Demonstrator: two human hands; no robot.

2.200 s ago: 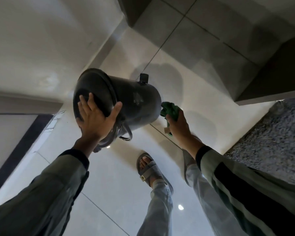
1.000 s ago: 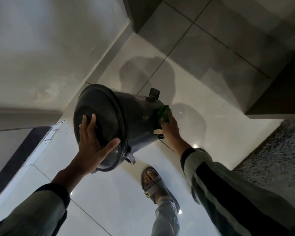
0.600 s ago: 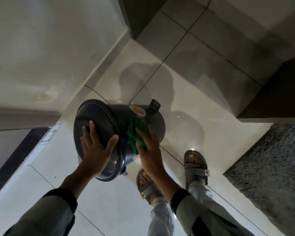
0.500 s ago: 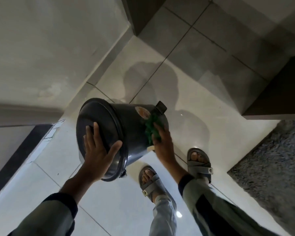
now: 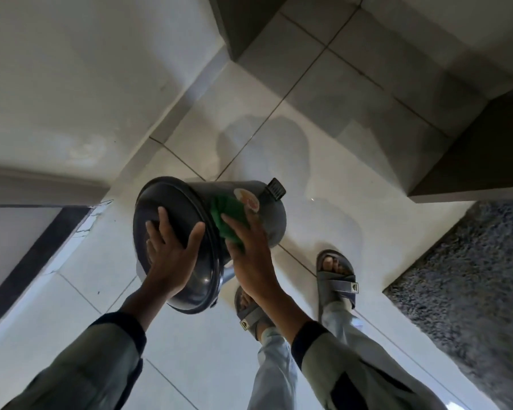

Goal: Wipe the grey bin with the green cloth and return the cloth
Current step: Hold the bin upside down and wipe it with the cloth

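Observation:
The grey bin [image 5: 271,214] is held up off the floor, tipped on its side with its round lid end facing me and its foot pedal at the far upper right. My left hand [image 5: 169,255] is spread flat against the lid, its fingers apart, propping the bin. My right hand [image 5: 249,258] presses the green cloth [image 5: 227,214] onto the bin's side just behind the lid rim, beside a round sticker. Part of the cloth is hidden under my palm.
Pale glossy floor tiles [image 5: 317,161] lie below, with my two sandalled feet [image 5: 336,276] on them. A grey shaggy rug [image 5: 468,279] is at the right. A white wall [image 5: 71,69] rises at the left and a dark cabinet edge [image 5: 480,161] at the upper right.
My right hand has slid the cloth along the bin's side from near the pedal end back toward the lid rim. The bin has stayed tipped against my left hand.

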